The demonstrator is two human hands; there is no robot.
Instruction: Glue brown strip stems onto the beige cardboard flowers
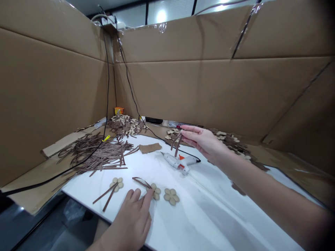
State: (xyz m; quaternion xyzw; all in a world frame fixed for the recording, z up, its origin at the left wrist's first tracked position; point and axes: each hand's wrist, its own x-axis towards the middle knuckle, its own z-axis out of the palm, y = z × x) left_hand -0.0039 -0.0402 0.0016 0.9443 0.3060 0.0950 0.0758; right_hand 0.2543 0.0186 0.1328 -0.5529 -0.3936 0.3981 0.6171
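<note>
My left hand (134,218) rests low on the white board, its index finger on the strip and the edge of a beige flower (156,192). The fingertips are bent down, the thumb partly hidden. My right hand (200,139) is raised over the board, pinching a folded brown strip (178,143) whose two ends hang down. Below it lies a white glue gun (178,162) with an orange trigger. Another flower (118,183) at the left has a folded strip on it with two loose tails. A plain flower (171,197) lies at the right.
A heap of brown strips (99,151) covers the left side. Flower pieces (125,124) are piled behind it, with more pieces (232,144) at the right. A brown scrap (150,148) lies mid-board. Black cables (128,76) hang before cardboard walls (167,83).
</note>
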